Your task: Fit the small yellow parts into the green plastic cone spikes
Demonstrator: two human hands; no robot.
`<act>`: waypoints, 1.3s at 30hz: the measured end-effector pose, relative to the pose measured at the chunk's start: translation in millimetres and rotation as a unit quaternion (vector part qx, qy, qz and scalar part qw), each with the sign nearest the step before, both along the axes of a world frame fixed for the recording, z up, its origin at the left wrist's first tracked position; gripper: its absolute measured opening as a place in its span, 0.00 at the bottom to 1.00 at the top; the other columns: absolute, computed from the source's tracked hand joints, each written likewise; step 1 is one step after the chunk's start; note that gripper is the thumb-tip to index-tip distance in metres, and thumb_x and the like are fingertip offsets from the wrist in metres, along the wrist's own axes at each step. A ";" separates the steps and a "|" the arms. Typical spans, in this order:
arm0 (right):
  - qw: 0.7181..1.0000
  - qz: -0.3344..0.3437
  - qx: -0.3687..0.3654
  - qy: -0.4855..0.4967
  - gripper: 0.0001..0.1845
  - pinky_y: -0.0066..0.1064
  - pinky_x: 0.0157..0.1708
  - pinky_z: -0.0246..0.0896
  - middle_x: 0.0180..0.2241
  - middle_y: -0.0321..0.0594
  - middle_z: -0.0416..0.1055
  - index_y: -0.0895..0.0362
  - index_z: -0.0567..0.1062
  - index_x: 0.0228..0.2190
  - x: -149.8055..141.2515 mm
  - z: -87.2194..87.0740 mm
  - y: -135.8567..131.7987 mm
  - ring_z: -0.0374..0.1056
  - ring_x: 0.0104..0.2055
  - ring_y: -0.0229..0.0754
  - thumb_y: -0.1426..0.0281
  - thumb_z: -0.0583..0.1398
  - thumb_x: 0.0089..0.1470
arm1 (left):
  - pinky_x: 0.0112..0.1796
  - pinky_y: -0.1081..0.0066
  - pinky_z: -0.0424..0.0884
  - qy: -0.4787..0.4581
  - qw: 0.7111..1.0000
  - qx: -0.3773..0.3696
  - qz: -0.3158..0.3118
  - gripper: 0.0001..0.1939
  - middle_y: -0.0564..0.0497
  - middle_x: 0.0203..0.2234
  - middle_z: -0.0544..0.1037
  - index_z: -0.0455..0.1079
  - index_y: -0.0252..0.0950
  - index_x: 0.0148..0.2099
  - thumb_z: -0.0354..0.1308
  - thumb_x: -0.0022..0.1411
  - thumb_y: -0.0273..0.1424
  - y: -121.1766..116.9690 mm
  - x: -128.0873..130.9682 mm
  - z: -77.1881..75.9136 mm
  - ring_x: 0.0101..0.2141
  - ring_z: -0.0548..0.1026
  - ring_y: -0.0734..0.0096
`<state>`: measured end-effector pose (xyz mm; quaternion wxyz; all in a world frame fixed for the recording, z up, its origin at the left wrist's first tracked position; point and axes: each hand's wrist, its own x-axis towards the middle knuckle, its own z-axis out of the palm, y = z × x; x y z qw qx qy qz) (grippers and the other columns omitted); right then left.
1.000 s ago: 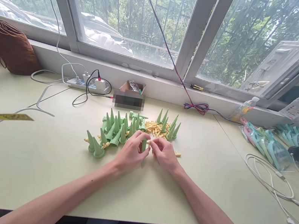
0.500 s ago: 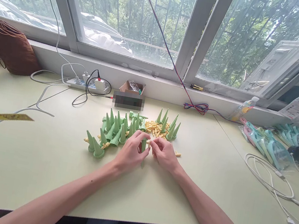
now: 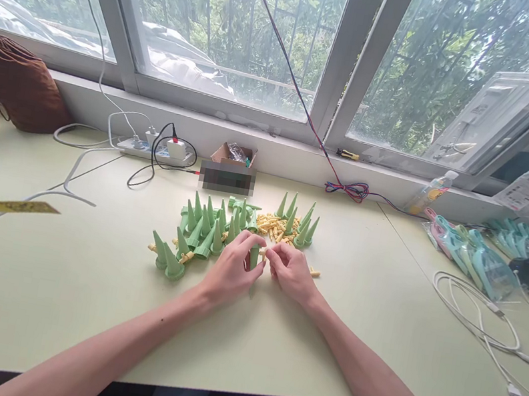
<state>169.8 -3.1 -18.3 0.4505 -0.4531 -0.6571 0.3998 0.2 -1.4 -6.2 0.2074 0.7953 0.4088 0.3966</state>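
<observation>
My left hand [image 3: 237, 262] is closed around a green plastic cone spike [image 3: 254, 258], its tip pointing down toward the table. Against the right side of that spike, my right hand [image 3: 290, 271] pinches a small yellow plastic piece [image 3: 263, 252]; the fingers partly hide it. Several green spikes [image 3: 207, 222] are bunched just beyond my left hand. To the near left stand a few more spikes [image 3: 175, 264], some with yellow pieces stuck in their sides. A heap of loose yellow pieces [image 3: 274, 226] lies behind my hands, with upright green spikes [image 3: 310, 229] at its right.
A power strip [image 3: 155, 150] with cables and a small open box [image 3: 234, 154] sit along the window ledge. At right are a plastic bottle [image 3: 431, 193], bagged pastel items [image 3: 482, 258] and a coiled white cable [image 3: 475, 314]. A brown drawstring bag [image 3: 22, 83] is at far left.
Almost nothing differs. Both hands keep the same place and grip, with the yellow piece still against the green spike.
</observation>
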 end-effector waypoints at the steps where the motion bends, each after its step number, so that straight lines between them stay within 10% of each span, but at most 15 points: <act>1: 1.000 -0.001 0.000 -0.001 0.17 0.28 0.20 0.56 0.17 0.31 0.64 0.55 0.68 0.27 -0.1 0.3 -0.1 0.60 0.18 0.35 0.56 0.56 0.62 | 0.27 0.74 0.69 0.001 1.000 0.000 0.000 0.08 0.54 0.38 0.69 0.67 0.38 0.44 0.57 0.61 0.26 0.0 0.1 0.1 0.23 0.67 0.82; 39: 0.999 -0.031 0.011 -0.035 0.17 0.29 0.21 0.55 0.17 0.31 0.62 0.54 0.66 0.26 0.6 5.0 -2.8 0.58 0.19 0.37 0.56 0.55 0.62 | 0.27 0.74 0.69 0.001 1.000 -0.003 0.006 0.08 0.53 0.38 0.70 0.66 0.38 0.44 0.56 0.61 0.26 -1.2 0.1 0.8 0.22 0.67 0.81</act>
